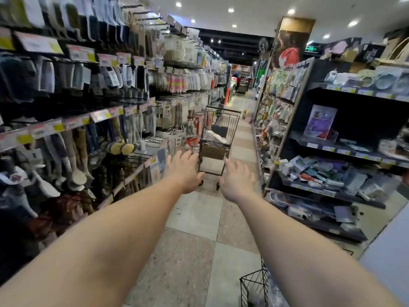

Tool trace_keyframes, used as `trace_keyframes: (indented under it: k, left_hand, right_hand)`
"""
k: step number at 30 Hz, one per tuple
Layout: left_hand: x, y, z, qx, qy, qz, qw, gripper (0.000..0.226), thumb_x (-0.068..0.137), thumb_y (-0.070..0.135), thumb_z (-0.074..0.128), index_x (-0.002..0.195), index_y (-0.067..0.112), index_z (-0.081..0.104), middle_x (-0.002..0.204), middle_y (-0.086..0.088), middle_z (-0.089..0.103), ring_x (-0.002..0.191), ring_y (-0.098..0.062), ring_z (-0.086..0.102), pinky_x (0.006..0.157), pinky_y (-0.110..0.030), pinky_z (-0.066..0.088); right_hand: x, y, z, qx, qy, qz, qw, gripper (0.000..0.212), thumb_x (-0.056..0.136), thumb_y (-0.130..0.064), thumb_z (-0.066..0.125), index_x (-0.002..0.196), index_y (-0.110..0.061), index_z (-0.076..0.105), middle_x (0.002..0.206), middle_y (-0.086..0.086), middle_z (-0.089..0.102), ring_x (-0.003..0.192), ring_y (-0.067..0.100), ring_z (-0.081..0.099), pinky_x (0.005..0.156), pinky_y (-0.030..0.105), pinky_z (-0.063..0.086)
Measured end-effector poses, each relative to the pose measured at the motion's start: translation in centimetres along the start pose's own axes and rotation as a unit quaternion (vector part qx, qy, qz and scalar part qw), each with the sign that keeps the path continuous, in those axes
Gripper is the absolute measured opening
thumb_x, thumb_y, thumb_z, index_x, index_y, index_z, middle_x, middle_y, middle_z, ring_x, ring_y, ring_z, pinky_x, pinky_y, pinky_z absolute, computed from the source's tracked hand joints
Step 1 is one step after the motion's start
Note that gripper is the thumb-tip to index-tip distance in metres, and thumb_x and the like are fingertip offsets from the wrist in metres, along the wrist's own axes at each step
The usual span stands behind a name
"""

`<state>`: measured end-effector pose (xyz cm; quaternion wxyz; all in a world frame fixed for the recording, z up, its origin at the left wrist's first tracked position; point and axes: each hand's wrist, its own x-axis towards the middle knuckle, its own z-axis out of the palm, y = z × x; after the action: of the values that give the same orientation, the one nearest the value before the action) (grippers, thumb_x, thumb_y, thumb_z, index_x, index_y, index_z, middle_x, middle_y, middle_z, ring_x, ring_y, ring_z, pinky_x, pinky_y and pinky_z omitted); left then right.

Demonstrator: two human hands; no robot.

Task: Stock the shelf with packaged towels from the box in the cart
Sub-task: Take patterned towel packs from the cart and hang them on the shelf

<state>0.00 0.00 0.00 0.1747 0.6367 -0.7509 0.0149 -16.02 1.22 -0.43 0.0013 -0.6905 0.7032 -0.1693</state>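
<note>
Both arms are stretching fwd down the aisle; left hand [184, 171] & right hand [236, 181] are spreading relaxed fingers, grasping nothing, toward the cart [218, 138].

You have two hands out in front of you, the left hand [184, 171] and the right hand [235, 181]. Ahead stands one cart [218, 138], and one wire basket [254, 286] sits at the bottom edge.
</note>
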Motion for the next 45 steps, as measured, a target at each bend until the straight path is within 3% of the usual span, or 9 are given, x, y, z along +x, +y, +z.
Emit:
trace_keyframes:
  k: [5,11,22,36,45]
  left_hand:
    - [7.3,-2.1,5.3,-0.018,-0.055,-0.024,0.998,0.07,0.098,0.052,0.046,0.156,0.023,0.021,0.166,-0.001,0.018,0.152,-0.026,0.013,0.124,-0.05,0.009]
    - [20.4,-4.8,9.5,-0.027,-0.1,0.005,0.995,0.071,0.1,0.052,0.041,0.158,0.023,0.014,0.167,0.0,0.012,0.154,-0.026,0.006,0.124,-0.049,0.005]
    - [40.5,-6.3,15.0,-0.014,-0.112,0.026,0.993,0.072,0.099,0.055,0.039,0.159,0.023,0.016,0.167,0.001,0.013,0.154,-0.024,0.006,0.124,-0.048,0.004]
    - [68.2,-4.0,26.6,-0.003,-0.105,-0.006,0.994,0.069,0.1,0.052,0.041,0.158,0.025,0.015,0.167,0.002,0.012,0.154,-0.025,0.005,0.124,-0.049,0.001]
    - [83.6,-6.2,34.1,-0.004,-0.127,-0.021,0.992,0.067,0.1,0.053,0.041,0.157,0.024,0.019,0.166,0.0,0.016,0.154,-0.026,0.008,0.124,-0.051,0.004]
  right_hand:
    - [7.2,0.7,4.5,0.004,-0.031,0.015,0.999,0.064,0.1,-0.04,0.046,0.156,-0.03,0.017,0.163,0.007,0.018,0.151,0.028,0.012,0.12,0.046,0.01]
    - [20.0,0.8,7.9,0.016,-0.038,0.037,0.998,0.063,0.102,-0.04,0.043,0.157,-0.034,0.011,0.165,0.004,0.011,0.152,0.027,0.006,0.121,0.044,0.006]
    - [39.5,3.1,12.3,0.001,-0.051,0.052,0.997,0.065,0.101,-0.036,0.043,0.157,-0.031,0.01,0.165,0.005,0.011,0.152,0.028,0.006,0.121,0.045,0.007]
    - [69.1,14.0,19.5,0.001,-0.075,0.038,0.996,0.062,0.103,-0.037,0.04,0.157,-0.029,0.011,0.163,0.006,0.016,0.151,0.03,0.01,0.122,0.048,0.011]
    - [85.7,17.4,25.6,0.005,-0.099,0.034,0.994,0.062,0.102,-0.04,0.043,0.157,-0.029,0.016,0.161,0.006,0.022,0.149,0.029,0.015,0.121,0.048,0.015]
